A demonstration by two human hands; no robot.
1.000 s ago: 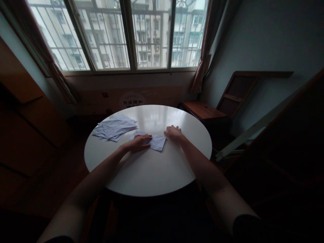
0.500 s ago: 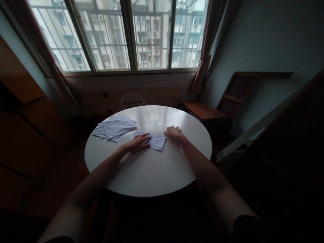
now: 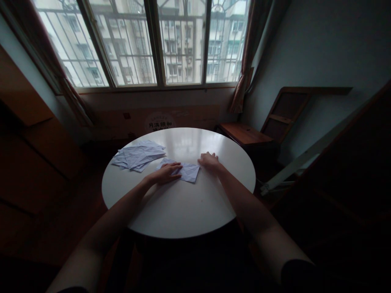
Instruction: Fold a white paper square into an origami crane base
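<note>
On the round white table, a creased sheet of pale paper lies at the middle. My left hand rests flat on its left part, fingers stretched out and slightly apart, covering some of it. Just beyond the sheet's right end, my right hand rests on the tabletop, fingers loosely bent and apart, with nothing visible in them. Part of that hand's underside is hidden. A loose pile of similar creased papers sits at the table's left, several sheets overlapping.
A barred window with tied curtains stands beyond the table. Below it leans a long cardboard panel with printed characters. To the right are a low wooden stool or bench and a leaning wooden frame. A wooden cabinet stands left.
</note>
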